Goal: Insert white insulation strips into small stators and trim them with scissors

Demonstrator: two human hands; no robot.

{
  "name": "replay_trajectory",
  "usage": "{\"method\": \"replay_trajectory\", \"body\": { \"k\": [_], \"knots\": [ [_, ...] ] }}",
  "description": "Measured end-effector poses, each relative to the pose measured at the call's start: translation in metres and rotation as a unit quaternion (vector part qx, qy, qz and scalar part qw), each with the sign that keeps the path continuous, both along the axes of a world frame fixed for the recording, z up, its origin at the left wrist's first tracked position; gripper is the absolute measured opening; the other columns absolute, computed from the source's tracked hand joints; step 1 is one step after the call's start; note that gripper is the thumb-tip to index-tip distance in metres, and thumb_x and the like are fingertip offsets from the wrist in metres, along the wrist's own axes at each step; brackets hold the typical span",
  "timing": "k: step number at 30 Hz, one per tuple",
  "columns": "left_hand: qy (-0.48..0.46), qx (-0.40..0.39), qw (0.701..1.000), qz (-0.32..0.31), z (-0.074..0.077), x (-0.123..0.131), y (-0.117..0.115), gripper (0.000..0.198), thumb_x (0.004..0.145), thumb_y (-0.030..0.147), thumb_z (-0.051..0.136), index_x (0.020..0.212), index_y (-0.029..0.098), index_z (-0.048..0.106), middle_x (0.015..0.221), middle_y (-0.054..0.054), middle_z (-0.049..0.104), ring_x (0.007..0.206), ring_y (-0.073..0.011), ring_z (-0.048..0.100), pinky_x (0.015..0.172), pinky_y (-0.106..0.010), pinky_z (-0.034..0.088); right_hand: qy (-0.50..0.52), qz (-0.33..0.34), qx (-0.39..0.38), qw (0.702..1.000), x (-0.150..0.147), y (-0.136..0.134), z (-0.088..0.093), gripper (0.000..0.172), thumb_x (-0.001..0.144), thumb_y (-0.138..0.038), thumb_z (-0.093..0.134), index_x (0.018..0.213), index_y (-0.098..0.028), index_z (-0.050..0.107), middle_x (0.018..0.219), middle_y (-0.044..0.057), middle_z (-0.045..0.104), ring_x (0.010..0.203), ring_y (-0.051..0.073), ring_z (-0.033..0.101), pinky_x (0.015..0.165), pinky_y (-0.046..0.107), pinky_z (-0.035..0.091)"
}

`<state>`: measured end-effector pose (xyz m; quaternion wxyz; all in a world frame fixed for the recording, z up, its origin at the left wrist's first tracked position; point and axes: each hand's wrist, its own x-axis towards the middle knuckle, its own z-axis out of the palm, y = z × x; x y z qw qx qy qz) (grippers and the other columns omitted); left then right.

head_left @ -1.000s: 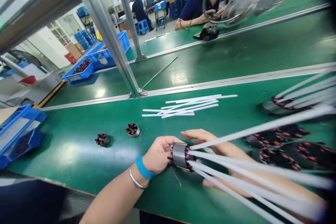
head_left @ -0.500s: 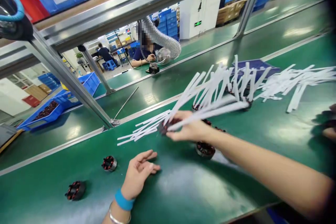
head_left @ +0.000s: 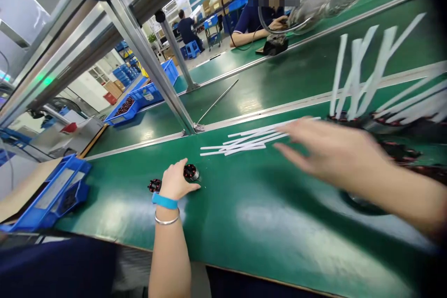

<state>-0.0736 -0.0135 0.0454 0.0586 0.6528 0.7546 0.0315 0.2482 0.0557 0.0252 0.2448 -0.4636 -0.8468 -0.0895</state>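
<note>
My left hand (head_left: 177, 180), with a blue wristband and a silver bangle, reaches around a small motor stator (head_left: 191, 172) with dark top and copper windings. Thumb and fingers are spread on either side of it, with no visible grip. A second stator (head_left: 154, 186) sits just left of that hand, partly covered by it. Blurred by motion, my right hand (head_left: 328, 151) hovers with thumb and fingers apart and nothing between them. Behind its fingertips lie loose white strips (head_left: 244, 143). Upright white strips (head_left: 356, 74) stand in a stator beyond the right hand.
More stators (head_left: 401, 151) crowd the right side, partly behind my right arm. A metal rail (head_left: 265, 114) runs along the green bench, with a thin rod (head_left: 220, 98) beyond it. Blue bins (head_left: 73, 191) stand at left. A co-worker's arm (head_left: 253, 32) rests across the belt.
The view has swung left. My left hand has moved to the nearer stator. My right hand has let go of the stator with strips and drawn away from it.
</note>
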Motion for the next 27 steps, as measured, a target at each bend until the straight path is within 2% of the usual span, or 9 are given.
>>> {"method": "replay_trajectory", "body": {
  "k": [3,5,9,11,14,16,18,22,27],
  "knots": [
    [0.009,-0.028,0.999,-0.015,-0.005,0.006,0.002,0.047,0.073,0.023,0.067,0.118,0.015,0.058,0.122,-0.014,0.064,0.114,-0.0314,0.058,0.098,-0.043,0.043,-0.065,0.086,-0.062,0.992,-0.061,0.006,-0.018,0.019,0.087,-0.013,0.055,0.105,-0.014,0.062,0.102,0.01,0.066,0.094,0.021,0.061,0.073,0.031,0.049],
    [0.005,-0.016,0.999,-0.04,-0.011,0.017,0.003,0.038,0.072,0.024,0.066,0.109,0.016,0.061,0.114,-0.012,0.066,0.108,-0.0295,0.061,0.093,-0.041,0.045,-0.088,0.084,-0.096,0.988,-0.087,0.019,-0.029,0.018,0.09,-0.022,0.057,0.105,-0.013,0.061,0.101,0.007,0.065,0.091,0.018,0.062,0.076,0.033,0.052],
    [-0.153,0.008,0.985,-0.081,-0.023,0.037,0.009,0.034,0.065,0.033,0.072,0.092,0.018,0.058,0.086,-0.005,0.065,0.081,-0.0207,0.062,0.076,-0.034,0.049,-0.107,0.084,-0.142,0.981,-0.098,0.036,-0.039,0.025,0.092,-0.034,0.057,0.107,-0.014,0.061,0.107,0.007,0.063,0.093,0.017,0.061,0.08,0.037,0.054],
    [-0.335,0.015,0.941,-0.047,-0.029,0.043,0.014,0.04,0.063,0.039,0.074,0.089,0.017,0.055,0.078,-0.002,0.062,0.072,-0.0153,0.058,0.068,-0.03,0.049,-0.096,0.091,-0.151,0.98,-0.093,0.038,-0.039,0.027,0.092,-0.035,0.057,0.108,-0.014,0.061,0.109,0.008,0.062,0.097,0.018,0.061,0.084,0.039,0.053],
    [-0.599,-0.006,0.801,0.006,-0.034,0.049,0.018,0.059,0.059,0.045,0.076,0.106,0.015,0.054,0.086,-0.003,0.062,0.07,-0.0127,0.057,0.062,-0.027,0.052,-0.051,0.098,-0.16,0.981,-0.084,0.033,-0.036,0.025,0.09,-0.035,0.059,0.104,-0.013,0.061,0.106,0.006,0.063,0.097,0.019,0.06,0.086,0.041,0.051],
    [-0.698,-0.034,0.715,0.009,-0.035,0.053,0.018,0.074,0.058,0.047,0.077,0.121,0.017,0.051,0.09,-0.004,0.062,0.069,-0.0127,0.058,0.06,-0.027,0.053,0.003,0.098,-0.163,0.982,-0.075,0.024,-0.033,0.018,0.089,-0.03,0.059,0.094,-0.013,0.062,0.098,0.005,0.064,0.091,0.018,0.061,0.084,0.039,0.05],
    [-0.744,-0.057,0.666,0.008,-0.038,0.058,0.016,0.08,0.058,0.048,0.077,0.126,0.017,0.05,0.088,-0.004,0.063,0.066,-0.012,0.058,0.059,-0.028,0.054,0.073,0.095,-0.167,0.979,-0.062,0.009,-0.028,0.008,0.085,-0.021,0.057,0.082,-0.014,0.061,0.087,0.004,0.064,0.081,0.016,0.061,0.077,0.035,0.05],
    [-0.769,-0.089,0.633,0.005,-0.043,0.068,0.011,0.072,0.058,0.048,0.079,0.117,0.012,0.059,0.083,-0.005,0.063,0.063,-0.0116,0.058,0.06,-0.029,0.056,0.207,0.133,-0.207,0.947,-0.033,-0.026,-0.019,0.009,0.077,-0.019,0.05,0.07,-0.019,0.056,0.067,0.0,0.06,0.061,0.012,0.056,0.06,0.024,0.047],
    [-0.758,-0.111,0.642,-0.016,-0.049,0.079,0.008,0.056,0.056,0.041,0.084,0.1,0.013,0.063,0.083,-0.004,0.063,0.068,-0.0133,0.06,0.059,-0.03,0.058,0.332,0.188,-0.321,0.867,-0.028,-0.046,-0.016,0.021,0.081,-0.036,0.052,0.071,-0.021,0.062,0.068,0.001,0.064,0.06,0.013,0.057,0.057,0.024,0.048]
  ]
}}
